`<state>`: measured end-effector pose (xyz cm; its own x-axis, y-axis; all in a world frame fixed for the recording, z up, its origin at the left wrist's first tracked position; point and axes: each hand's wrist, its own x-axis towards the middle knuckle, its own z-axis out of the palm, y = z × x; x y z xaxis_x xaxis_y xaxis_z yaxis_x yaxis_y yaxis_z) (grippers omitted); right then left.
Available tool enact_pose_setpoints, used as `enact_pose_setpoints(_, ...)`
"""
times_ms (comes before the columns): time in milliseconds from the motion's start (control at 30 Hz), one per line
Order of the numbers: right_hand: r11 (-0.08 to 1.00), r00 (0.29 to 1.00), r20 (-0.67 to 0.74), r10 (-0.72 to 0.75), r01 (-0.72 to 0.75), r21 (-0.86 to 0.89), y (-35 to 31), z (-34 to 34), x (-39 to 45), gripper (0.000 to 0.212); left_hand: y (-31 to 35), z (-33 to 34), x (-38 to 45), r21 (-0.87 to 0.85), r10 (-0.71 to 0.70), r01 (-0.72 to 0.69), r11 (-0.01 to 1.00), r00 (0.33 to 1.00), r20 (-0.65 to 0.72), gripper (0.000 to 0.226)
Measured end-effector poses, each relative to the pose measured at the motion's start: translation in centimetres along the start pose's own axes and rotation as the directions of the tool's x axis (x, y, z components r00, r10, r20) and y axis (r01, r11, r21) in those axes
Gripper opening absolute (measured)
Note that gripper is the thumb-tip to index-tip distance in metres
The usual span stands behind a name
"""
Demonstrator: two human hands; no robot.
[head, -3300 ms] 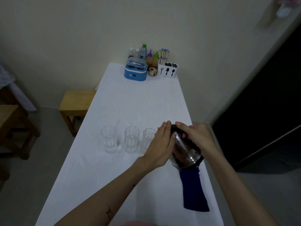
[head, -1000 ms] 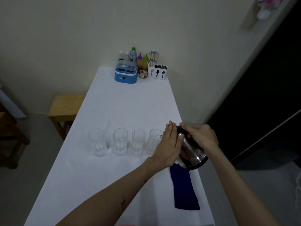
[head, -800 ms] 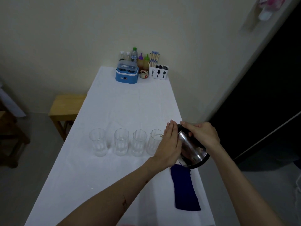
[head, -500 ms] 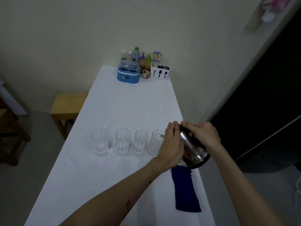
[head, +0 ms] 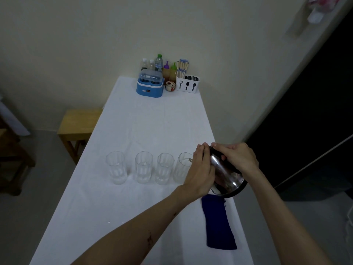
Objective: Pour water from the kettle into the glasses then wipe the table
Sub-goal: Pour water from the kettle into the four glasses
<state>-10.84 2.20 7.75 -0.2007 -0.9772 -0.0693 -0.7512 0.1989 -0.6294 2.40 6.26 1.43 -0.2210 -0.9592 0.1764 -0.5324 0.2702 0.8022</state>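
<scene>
A steel kettle (head: pixel 226 175) hangs tilted to the left above the table's right edge, its spout over the rightmost glass (head: pixel 182 167). My right hand (head: pixel 236 156) grips the kettle's black top and handle. My left hand (head: pixel 200 173) lies flat against the kettle's left side with straight fingers, hiding part of that glass. Three more clear glasses (head: pixel 144 167) stand in a row to the left on the white table (head: pixel 152 123). A dark blue cloth (head: pixel 217 224) lies on the table below the kettle.
At the table's far end stand a blue appliance (head: pixel 150 86), several bottles (head: pixel 158 63) and a white cutlery holder (head: pixel 188 84). A wooden stool (head: pixel 78 121) sits left of the table. A dark doorway (head: pixel 315 111) opens on the right.
The kettle has stayed tilted over the rightmost glass with both hands on it. My left hand's fingers have closed in slightly against the kettle. The view has shifted a little.
</scene>
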Motion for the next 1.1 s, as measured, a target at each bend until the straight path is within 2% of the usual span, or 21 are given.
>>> enact_pose_setpoints(733, 0.999, 0.999, 0.031, -0.023, 0.025, -0.049, -0.17, 0.19, 0.23, 0.068, -0.76, 0.16, -0.01, 0.002, 0.002, -0.002, 1.000, 1.000, 0.001, 0.057)
enact_pose_setpoints(1100, 1.000, 0.999, 0.031, -0.016, 0.016, -0.019, -0.16, 0.16, 0.44, 0.071, -0.80, 0.11, 0.28, 0.000, -0.010, 0.010, 1.000, 1.000, 0.015, 0.059)
